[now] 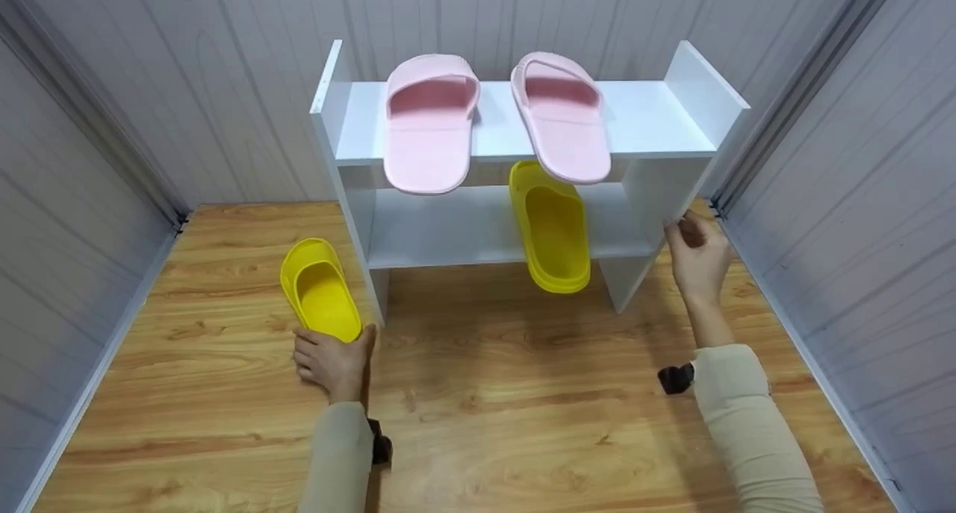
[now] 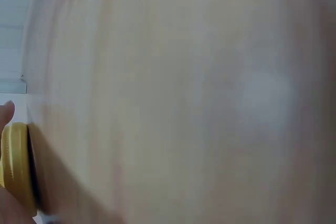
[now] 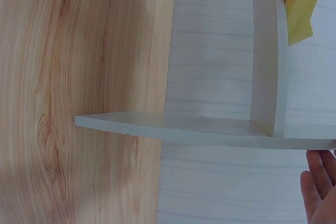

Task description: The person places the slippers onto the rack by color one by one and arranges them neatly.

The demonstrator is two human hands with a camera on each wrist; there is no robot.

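My left hand [image 1: 332, 360] grips the near end of a yellow slipper [image 1: 326, 304] on the floor, left of the white shoe rack [image 1: 441, 229]. In the left wrist view, the thumb and palm lie around the slipper's yellow edge [image 2: 20, 163]. My right hand [image 1: 700, 255] touches the outer face of the rack's right side panel with its fingertips. From the right wrist, the fingers [image 3: 319, 169] show against that panel [image 3: 210, 135], with part of the hand cut off. Another yellow slipper [image 1: 556, 233] stands on the middle shelf, its near end jutting past the front edge.
Two pink slippers [image 1: 427, 154] sit side by side on the rack's top shelf, overhanging its front. Panelled walls [image 1: 246, 87] close in the back and both sides. The floor [image 1: 478, 423] has a wood pattern. Each wrist carries a small black camera [image 1: 676, 378].
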